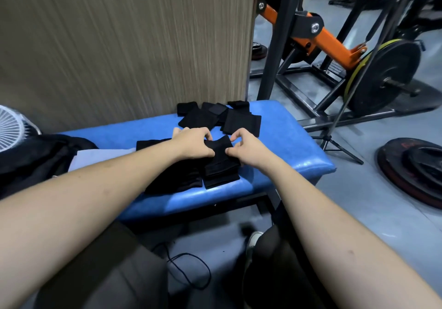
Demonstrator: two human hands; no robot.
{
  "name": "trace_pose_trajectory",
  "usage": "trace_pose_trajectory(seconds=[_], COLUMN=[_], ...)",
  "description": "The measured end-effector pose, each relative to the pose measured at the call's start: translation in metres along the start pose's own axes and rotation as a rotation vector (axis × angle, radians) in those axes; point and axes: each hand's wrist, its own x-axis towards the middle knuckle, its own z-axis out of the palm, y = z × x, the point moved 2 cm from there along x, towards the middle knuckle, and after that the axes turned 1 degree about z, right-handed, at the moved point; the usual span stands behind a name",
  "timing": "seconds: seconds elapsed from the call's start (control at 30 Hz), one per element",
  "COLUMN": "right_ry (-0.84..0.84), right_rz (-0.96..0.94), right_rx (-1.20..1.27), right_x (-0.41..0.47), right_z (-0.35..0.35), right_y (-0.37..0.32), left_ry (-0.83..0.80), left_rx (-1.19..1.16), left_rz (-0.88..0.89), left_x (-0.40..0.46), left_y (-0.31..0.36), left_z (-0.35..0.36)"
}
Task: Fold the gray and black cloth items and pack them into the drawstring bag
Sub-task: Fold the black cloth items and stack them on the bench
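Observation:
A small black cloth [218,147] lies on top of a stack of folded black cloths [221,173] near the front of the blue bench [287,141]. My left hand [193,144] grips its left side with curled fingers. My right hand [247,148] pinches its right edge between thumb and fingers. More black cloths [215,117] lie loosely piled at the bench's far end by the wall. A longer black cloth [172,181] spreads under my left forearm. A black bag-like fabric [31,158] sits at the left; I cannot tell whether it is the drawstring bag.
A wood-grain wall panel [119,45] stands behind the bench. A white sheet [100,156] lies on the bench's left. A weight machine with an orange arm [334,45] and plate [385,76] stands at right. Weight plates [416,172] lie on the floor. A black cord [191,270] loops below.

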Motion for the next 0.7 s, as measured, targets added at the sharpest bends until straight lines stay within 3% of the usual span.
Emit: trace_pose_trajectory(seconds=[0.2,0.4,0.53,0.7], right_ry=[0.018,0.271,0.385,0.487], right_rz=[-0.010,0.081,0.121,0.186], right_rx=[-0.238,-0.324,-0.443,-0.553], right_x=[0.003,0.013,0.025,0.044], right_z=[0.002,-0.024,-0.039,-0.046], right_y=[0.008,0.019,0.029,0.040], left_ry=[0.019,0.118,0.205,0.263], left_rx=[0.157,0.048,0.191,0.092], left_rz=[0.060,0.109,0.191,0.117], left_x=[0.003,0.016,0.031,0.061], left_y=[-0.003,0.002,0.011,0.019], left_z=[0.007,0.004,0.006,0.014])
